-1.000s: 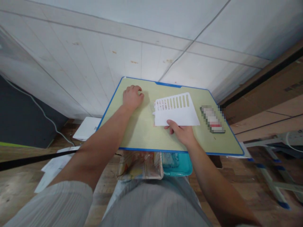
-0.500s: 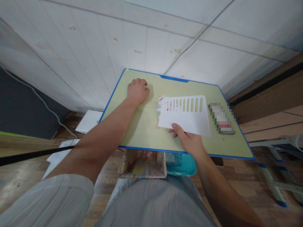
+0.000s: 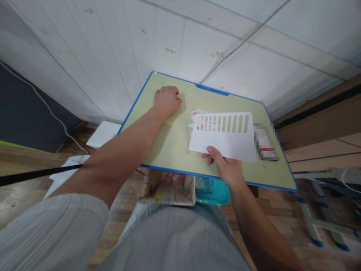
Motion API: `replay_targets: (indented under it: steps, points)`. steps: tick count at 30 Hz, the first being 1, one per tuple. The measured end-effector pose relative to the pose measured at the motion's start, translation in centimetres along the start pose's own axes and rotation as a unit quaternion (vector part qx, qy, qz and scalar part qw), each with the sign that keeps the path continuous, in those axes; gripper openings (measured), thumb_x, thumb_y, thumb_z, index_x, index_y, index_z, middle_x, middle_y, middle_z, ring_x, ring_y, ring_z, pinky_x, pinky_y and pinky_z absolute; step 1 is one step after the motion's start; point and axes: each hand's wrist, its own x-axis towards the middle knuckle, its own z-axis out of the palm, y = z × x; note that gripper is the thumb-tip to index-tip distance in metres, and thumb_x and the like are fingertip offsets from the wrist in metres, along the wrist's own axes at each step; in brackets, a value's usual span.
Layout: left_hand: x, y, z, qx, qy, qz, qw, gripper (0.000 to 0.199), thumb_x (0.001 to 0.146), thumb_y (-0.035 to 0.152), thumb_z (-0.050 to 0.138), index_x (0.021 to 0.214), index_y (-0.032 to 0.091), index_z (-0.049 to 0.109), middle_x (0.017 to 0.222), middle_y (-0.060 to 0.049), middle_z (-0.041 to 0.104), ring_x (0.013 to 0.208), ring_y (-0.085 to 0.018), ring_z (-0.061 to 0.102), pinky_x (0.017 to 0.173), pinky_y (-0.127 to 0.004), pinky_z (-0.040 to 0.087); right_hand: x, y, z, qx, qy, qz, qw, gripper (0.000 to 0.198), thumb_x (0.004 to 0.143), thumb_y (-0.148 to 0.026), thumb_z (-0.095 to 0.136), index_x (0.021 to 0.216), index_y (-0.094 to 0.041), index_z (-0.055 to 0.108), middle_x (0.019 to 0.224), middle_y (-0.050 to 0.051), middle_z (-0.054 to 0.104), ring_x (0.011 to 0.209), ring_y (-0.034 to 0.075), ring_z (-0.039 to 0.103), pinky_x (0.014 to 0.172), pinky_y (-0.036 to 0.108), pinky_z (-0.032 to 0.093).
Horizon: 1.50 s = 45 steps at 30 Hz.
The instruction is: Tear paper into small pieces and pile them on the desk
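Note:
My right hand (image 3: pixel 227 169) grips the near edge of a white sheet with a row of long slots (image 3: pixel 225 143), thumb on top and fingers beneath. The sheet is raised and slightly tilted over the pale yellow-green board with a blue rim (image 3: pixel 169 139). Small whitish and pinkish scraps (image 3: pixel 194 119) show at its left end and through the left slots. Toward the board's far left, my left hand (image 3: pixel 167 100) rests palm down with bent fingers, the thumb a little apart from the index finger. Nothing shows in it.
At the board's right lies a pixelated flat object (image 3: pixel 265 143). Below the near edge are a patterned fabric container (image 3: pixel 169 194) and a turquoise tray (image 3: pixel 217 192). A white panelled wall (image 3: pixel 158 41) stands behind. A white box (image 3: pixel 102 134) lies at left.
The view has shifted slightly. The slotted sheet has moved a little rightward over the board and now comes nearer the pixelated object. My left hand stays at the same place on the board.

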Motion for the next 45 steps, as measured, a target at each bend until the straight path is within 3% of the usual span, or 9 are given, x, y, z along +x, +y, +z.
replay_targets:
  steps: [8,15,22,25,33,36,41,45]
  points:
    - [0.4,-0.1,0.2,-0.003,-0.009,-0.003,1.000,0.040,0.102,0.025,0.065,0.137,0.021,0.082,0.154,-0.017,0.078,0.154,-0.042,0.062,0.137,-0.058,0.042,-0.8,-0.7,0.0,-0.003,-0.012,-0.002,1.000,0.057,0.100,-0.070,0.080,0.059,-0.032,0.067,0.075,0.009,0.084,0.074,0.030,0.078,0.076,0.044,0.069]
    - [0.1,0.4,-0.7,0.017,-0.032,0.000,0.999,0.040,0.105,0.026,0.063,0.139,0.017,0.082,0.158,-0.020,0.077,0.155,-0.042,0.061,0.137,-0.060,0.042,-2.2,-0.1,1.2,0.002,-0.020,0.014,1.000,0.051,0.099,-0.068,0.081,0.064,-0.031,0.079,0.070,0.006,0.082,0.079,0.032,0.082,0.097,0.049,0.071]
    - [0.4,-0.1,-0.3,0.018,-0.021,0.002,1.000,0.041,0.102,0.026,0.063,0.139,0.023,0.082,0.157,-0.017,0.078,0.154,-0.042,0.063,0.136,-0.059,0.045,-2.3,-0.1,1.5,0.081,-0.053,0.036,0.995,0.045,0.092,-0.063,0.089,0.064,-0.030,0.078,0.061,0.005,0.077,0.067,0.029,0.080,0.077,0.043,0.073]
    - [0.5,-0.3,-0.2,0.024,-0.016,0.007,1.000,0.039,0.102,0.027,0.063,0.136,0.024,0.081,0.156,-0.016,0.079,0.153,-0.040,0.064,0.134,-0.057,0.046,-2.1,-0.1,1.4,0.122,-0.062,0.045,0.990,0.041,0.088,-0.063,0.094,0.072,-0.029,0.078,0.063,0.004,0.079,0.063,0.028,0.079,0.071,0.042,0.073]
    - [0.3,-0.1,-0.6,0.037,-0.024,0.008,0.999,0.044,0.100,0.028,0.060,0.137,0.022,0.083,0.157,-0.018,0.078,0.153,-0.042,0.064,0.135,-0.060,0.045,-2.0,-0.7,1.4,0.142,-0.078,0.020,0.987,0.043,0.092,-0.061,0.091,0.068,-0.029,0.075,0.061,0.003,0.076,0.063,0.026,0.077,0.074,0.042,0.074]
    - [0.3,-0.2,-0.9,0.037,-0.027,0.006,0.999,0.045,0.099,0.029,0.063,0.138,0.023,0.084,0.158,-0.016,0.078,0.153,-0.042,0.065,0.135,-0.059,0.046,-1.9,-0.9,1.3,0.150,-0.082,0.019,0.985,0.040,0.090,-0.060,0.093,0.070,-0.029,0.076,0.061,0.003,0.077,0.058,0.024,0.073,0.069,0.040,0.072]
    - [0.4,-0.7,-2.1,0.055,-0.018,0.001,0.998,0.045,0.097,0.034,0.069,0.139,0.024,0.084,0.163,-0.016,0.077,0.156,-0.042,0.065,0.136,-0.058,0.048,-1.3,-0.4,1.4,0.164,-0.032,0.046,0.985,0.047,0.088,-0.066,0.092,0.069,-0.026,0.076,0.065,0.007,0.080,0.054,0.023,0.069,0.054,0.036,0.061]
    - [-0.7,-0.1,-4.0,0.078,-0.056,0.002,0.995,0.052,0.097,0.041,0.073,0.146,0.026,0.081,0.167,-0.015,0.075,0.158,-0.042,0.064,0.136,-0.057,0.049,0.2,0.4,1.1,0.164,0.062,0.030,0.984,0.052,0.091,-0.072,0.089,0.071,-0.025,0.077,0.069,0.008,0.083,0.058,0.025,0.073,0.066,0.040,0.066]
